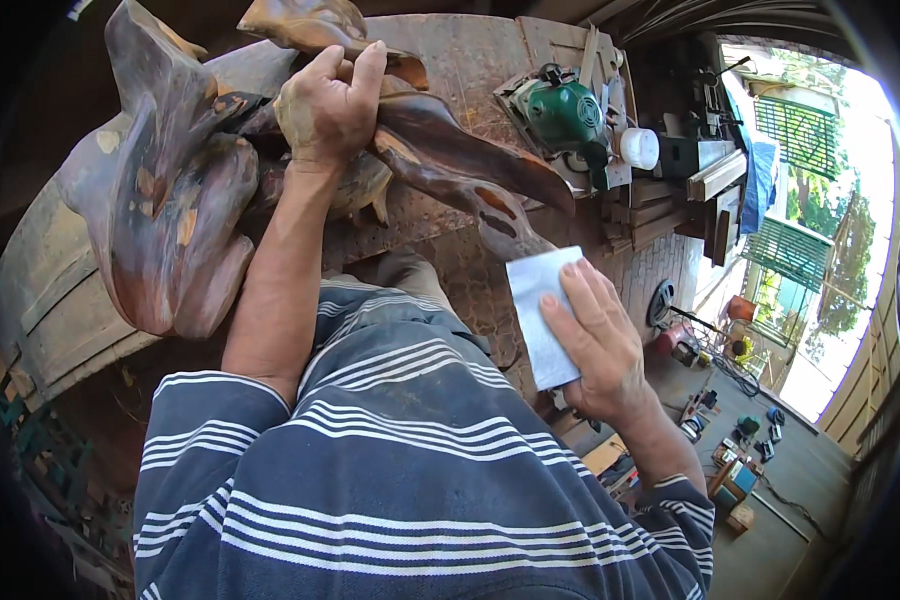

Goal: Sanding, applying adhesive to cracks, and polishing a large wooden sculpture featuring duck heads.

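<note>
Worn worktop (455,55) lies far; left hand (322,112) clasps dark twisting wood (460,138), its near right end just beside a pale sheet (532,290) pinched in right hand (602,350).

Wood tip at paper sheet: contact not discernible.
The near end of the twisted wood piece (460,138) meets the upper edge of the pale paper sheet (530,335) in the view; whether the two touch cannot be determined. The sheet's underside is out of sight. The left hand (325,110), closed on the wood, conceals its own palm and the section beneath it. The larger carving (165,215) is cut off at the upper edge. The striped shirt (400,470) runs past the lower edge and screens most of the legs. Several floor tools (735,478) are too small to identify.
</note>
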The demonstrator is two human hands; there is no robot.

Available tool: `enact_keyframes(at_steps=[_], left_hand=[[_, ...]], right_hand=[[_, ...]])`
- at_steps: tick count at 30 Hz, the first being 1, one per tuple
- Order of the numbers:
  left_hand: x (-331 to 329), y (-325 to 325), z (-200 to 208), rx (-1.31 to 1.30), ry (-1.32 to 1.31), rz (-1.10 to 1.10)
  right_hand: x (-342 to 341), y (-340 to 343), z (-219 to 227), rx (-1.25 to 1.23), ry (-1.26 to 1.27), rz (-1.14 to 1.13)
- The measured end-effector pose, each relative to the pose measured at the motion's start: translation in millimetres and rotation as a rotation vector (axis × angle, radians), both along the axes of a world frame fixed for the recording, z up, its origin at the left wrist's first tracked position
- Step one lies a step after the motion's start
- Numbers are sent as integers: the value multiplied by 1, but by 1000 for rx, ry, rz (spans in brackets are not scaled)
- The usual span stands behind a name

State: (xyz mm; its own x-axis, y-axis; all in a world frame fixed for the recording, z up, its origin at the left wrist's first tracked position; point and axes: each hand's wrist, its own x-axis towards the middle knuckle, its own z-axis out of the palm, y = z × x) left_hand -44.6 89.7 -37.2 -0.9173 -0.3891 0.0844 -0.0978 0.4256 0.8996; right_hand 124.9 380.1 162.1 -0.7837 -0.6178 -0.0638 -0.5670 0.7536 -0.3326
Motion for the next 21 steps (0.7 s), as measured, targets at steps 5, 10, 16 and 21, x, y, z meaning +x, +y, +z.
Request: enact_keyframes(at_steps=[5, 10, 16, 21], left_hand=[[-10, 12, 2, -93, 7, -21], [-6, -5, -8, -81, -98, -39], [-13, 10, 2, -87, -58, -51], [-11, -8, -9, -90, -164, -28]], right_hand=[[-41, -60, -26, 287, 87, 164], [-22, -42, -7, 289, 16, 242], [-27, -56, -7, 295, -3, 138], [-16, -49, -2, 485, 40, 246]])
